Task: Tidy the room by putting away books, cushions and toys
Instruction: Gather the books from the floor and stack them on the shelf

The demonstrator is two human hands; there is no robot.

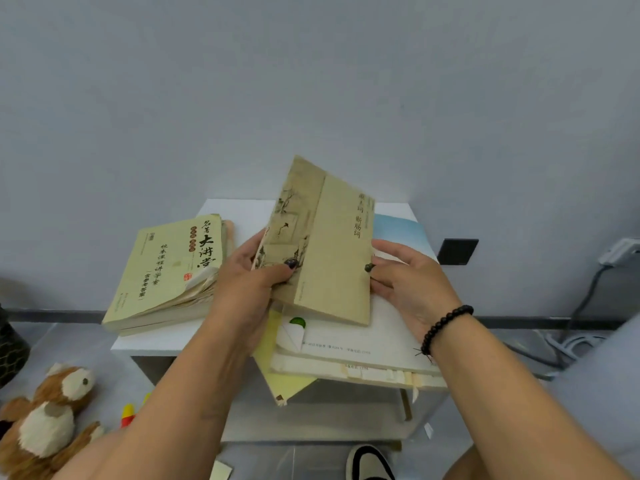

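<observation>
I observe a tan paperback book with an ink-painting cover (322, 244) held tilted above the white bench (228, 209). Left hand (249, 282) grips its left edge, thumb on the cover; right hand (412, 285) pinches its right edge, fingers (388, 268) curled against it. Under the book lies a pile of white papers (353, 344). Left of the book, a pale yellow worn paperback (166, 271) rests on the bench. A brown plush toy (45, 420) lies on the floor, lower left of the bench.
</observation>
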